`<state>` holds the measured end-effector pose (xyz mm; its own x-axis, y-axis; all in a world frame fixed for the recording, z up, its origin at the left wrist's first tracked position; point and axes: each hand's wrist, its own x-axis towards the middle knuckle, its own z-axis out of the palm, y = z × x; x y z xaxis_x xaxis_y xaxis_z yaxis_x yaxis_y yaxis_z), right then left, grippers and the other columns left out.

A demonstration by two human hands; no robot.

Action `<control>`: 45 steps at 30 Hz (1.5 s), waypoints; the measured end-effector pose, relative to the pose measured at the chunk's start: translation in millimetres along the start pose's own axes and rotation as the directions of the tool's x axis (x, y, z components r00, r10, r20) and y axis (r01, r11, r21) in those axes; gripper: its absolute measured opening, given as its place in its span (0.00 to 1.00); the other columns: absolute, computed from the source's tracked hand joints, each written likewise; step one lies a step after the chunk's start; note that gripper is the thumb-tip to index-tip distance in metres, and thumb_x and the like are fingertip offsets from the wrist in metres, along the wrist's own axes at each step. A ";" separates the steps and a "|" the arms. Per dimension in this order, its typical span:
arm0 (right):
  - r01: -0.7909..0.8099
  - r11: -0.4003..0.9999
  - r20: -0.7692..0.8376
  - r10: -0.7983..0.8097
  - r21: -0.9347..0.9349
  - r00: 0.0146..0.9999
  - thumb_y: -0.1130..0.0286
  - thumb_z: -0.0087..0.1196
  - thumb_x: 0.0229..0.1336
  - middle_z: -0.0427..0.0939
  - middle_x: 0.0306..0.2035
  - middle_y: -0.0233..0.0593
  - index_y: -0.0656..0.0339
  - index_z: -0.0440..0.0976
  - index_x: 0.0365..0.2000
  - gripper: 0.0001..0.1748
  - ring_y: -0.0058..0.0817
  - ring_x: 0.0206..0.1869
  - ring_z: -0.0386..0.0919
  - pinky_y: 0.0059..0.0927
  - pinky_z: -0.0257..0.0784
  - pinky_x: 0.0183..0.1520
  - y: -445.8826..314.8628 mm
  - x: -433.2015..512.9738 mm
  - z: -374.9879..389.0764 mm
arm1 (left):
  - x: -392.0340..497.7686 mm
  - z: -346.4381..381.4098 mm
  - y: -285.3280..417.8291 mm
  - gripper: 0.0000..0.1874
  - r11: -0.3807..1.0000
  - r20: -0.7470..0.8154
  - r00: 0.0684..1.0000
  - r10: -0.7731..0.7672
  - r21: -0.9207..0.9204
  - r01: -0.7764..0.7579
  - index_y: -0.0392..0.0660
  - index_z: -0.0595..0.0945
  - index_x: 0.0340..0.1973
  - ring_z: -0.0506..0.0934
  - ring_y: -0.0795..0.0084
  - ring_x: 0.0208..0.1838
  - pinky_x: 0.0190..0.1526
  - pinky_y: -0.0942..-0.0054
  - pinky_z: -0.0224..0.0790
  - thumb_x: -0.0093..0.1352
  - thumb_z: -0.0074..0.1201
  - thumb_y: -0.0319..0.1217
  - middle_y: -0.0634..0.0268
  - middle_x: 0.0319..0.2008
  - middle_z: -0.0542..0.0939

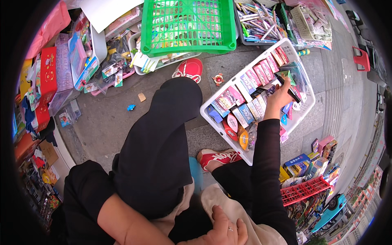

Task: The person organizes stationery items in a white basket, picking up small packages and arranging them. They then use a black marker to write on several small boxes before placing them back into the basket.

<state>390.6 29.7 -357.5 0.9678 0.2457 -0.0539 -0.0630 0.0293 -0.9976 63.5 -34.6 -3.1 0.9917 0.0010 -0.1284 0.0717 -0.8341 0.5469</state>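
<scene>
My right hand (281, 95) reaches over a white plastic basket (211, 123) and grips a slim black bar-shaped object (294, 95); its exact kind is unclear. Rows of small printed boxes (254, 75) fill much of the basket, pink, blue and white. Nearer me in it sit rounded red and orange packs (243, 138). A green printed packet (288, 76) shows just beyond my fingers. My left hand (225, 228), with a ring on one finger, rests on beige cloth (220, 199) over my lap. Its fingers are bent and slightly apart, with nothing visible in them.
A green plastic crate (188, 49) sits atop another filled bin ahead. Beside it stands a dark tray of pens (260, 23). Toys and packages crowd the left. A red rack (306, 190) stands at right. On the pavement lie a blue toy (131, 107) and a red-gold trinket (218, 79).
</scene>
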 end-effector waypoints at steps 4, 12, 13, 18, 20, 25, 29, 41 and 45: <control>-0.107 0.988 0.034 0.104 0.110 0.994 0.58 0.64 0.59 0.75 0.23 0.32 0.64 0.76 0.30 0.18 0.16 0.25 0.71 0.20 0.68 0.29 -24.2 -7.1 -7.2 | 0.5 -1.1 0.6 0.10 1.000 0.004 1.000 0.015 0.003 -0.015 0.40 0.74 0.34 0.75 0.67 0.29 0.40 0.61 0.65 0.62 0.49 0.33 0.60 0.25 0.74; 0.075 0.986 0.150 -0.053 -0.148 0.987 0.59 0.58 0.64 0.75 0.26 0.31 0.66 0.76 0.39 0.17 0.16 0.27 0.69 0.18 0.64 0.34 -36.6 -72.3 -25.1 | 0.6 -4.3 2.6 0.10 0.998 0.038 0.997 0.061 0.015 -0.062 0.40 0.74 0.33 0.74 0.67 0.29 0.39 0.62 0.65 0.61 0.49 0.33 0.60 0.25 0.74; 0.071 0.982 0.170 -0.041 -0.174 0.985 0.59 0.59 0.64 0.74 0.26 0.30 0.66 0.77 0.39 0.17 0.16 0.27 0.68 0.18 0.64 0.33 -37.1 -78.6 -27.5 | 0.6 -4.4 2.6 0.10 0.997 0.044 0.997 0.066 0.022 -0.067 0.40 0.74 0.32 0.74 0.67 0.29 0.39 0.62 0.65 0.61 0.49 0.33 0.60 0.25 0.74; -0.014 0.957 0.182 0.070 -0.289 0.981 0.62 0.57 0.63 0.78 0.26 0.32 0.67 0.78 0.41 0.16 0.17 0.29 0.73 0.21 0.68 0.35 -31.1 -87.8 -30.9 | 0.5 -5.6 4.4 0.09 0.994 0.074 0.993 0.095 0.047 -0.099 0.40 0.73 0.32 0.74 0.67 0.29 0.38 0.63 0.66 0.61 0.49 0.33 0.60 0.25 0.74; -0.059 0.958 0.181 0.114 -0.281 0.977 0.64 0.56 0.62 0.80 0.30 0.35 0.66 0.78 0.44 0.16 0.19 0.32 0.76 0.22 0.70 0.40 -22.2 -84.3 -28.8 | 0.2 -5.6 5.4 0.09 0.993 0.078 0.992 0.103 0.052 -0.108 0.40 0.73 0.32 0.74 0.67 0.29 0.38 0.64 0.66 0.61 0.50 0.33 0.60 0.25 0.74; 0.150 0.916 0.222 -0.069 -0.371 0.972 0.65 0.55 0.61 0.81 0.34 0.39 0.66 0.78 0.42 0.15 0.20 0.34 0.76 0.22 0.70 0.41 8.2 -75.5 -24.2 | -0.4 -4.9 4.9 0.09 0.991 0.083 0.990 0.109 0.064 -0.115 0.40 0.73 0.31 0.74 0.67 0.29 0.37 0.64 0.66 0.61 0.50 0.33 0.60 0.25 0.73; -0.036 0.938 0.141 0.090 -0.345 0.986 0.65 0.58 0.61 0.78 0.34 0.37 0.67 0.75 0.39 0.14 0.20 0.32 0.73 0.23 0.69 0.37 22.1 -78.7 -25.2 | 1.0 -4.2 4.1 0.09 0.991 0.086 0.990 0.113 0.068 -0.119 0.40 0.73 0.30 0.74 0.67 0.29 0.37 0.65 0.66 0.60 0.50 0.33 0.60 0.25 0.73; 0.070 0.903 0.090 -0.035 -0.423 0.995 0.65 0.62 0.59 0.77 0.27 0.37 0.67 0.72 0.35 0.15 0.22 0.28 0.74 0.25 0.71 0.32 29.8 -77.8 -22.7 | 1.5 -1.2 2.8 0.09 0.991 0.073 0.991 0.113 0.063 -0.117 0.41 0.72 0.29 0.74 0.68 0.28 0.35 0.67 0.66 0.60 0.51 0.33 0.60 0.25 0.72; 0.086 0.873 0.052 -0.069 -0.479 0.996 0.65 0.63 0.57 0.77 0.24 0.38 0.67 0.73 0.33 0.15 0.24 0.25 0.75 0.28 0.71 0.31 35.1 -74.2 -25.1 | 0.2 0.6 3.0 0.09 0.991 0.065 0.991 0.113 0.062 -0.117 0.41 0.72 0.28 0.73 0.68 0.28 0.35 0.68 0.66 0.59 0.51 0.33 0.60 0.24 0.72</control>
<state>322.7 -11.8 -389.6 0.9558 0.2934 0.0175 0.1447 -0.4178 -0.8970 63.8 -37.5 -2.0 0.9845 -0.1292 -0.1188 -0.0520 -0.8613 0.5055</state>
